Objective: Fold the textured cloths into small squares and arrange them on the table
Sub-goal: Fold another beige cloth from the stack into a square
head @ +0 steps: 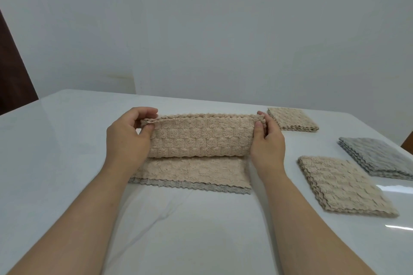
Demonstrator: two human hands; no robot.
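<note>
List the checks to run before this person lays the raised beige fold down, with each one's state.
1. Grip of left hand on beige cloth corner: ok, pinched.
2. Grip of right hand on the other corner: ok, pinched.
3. Raised edge level between hands: ok.
4. Raised edge met with near edge: not ok, held above it.
5. Underlying grey cloth lying flat: ok.
6. Three folded squares apart from the work: ok.

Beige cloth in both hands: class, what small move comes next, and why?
Probably lay the lifted edge down onto the near edge. The left hand and right hand pinch the upper corners of the beige cloth; one half stands raised, the other lies flat on the table, so the fold is unfinished.
</note>
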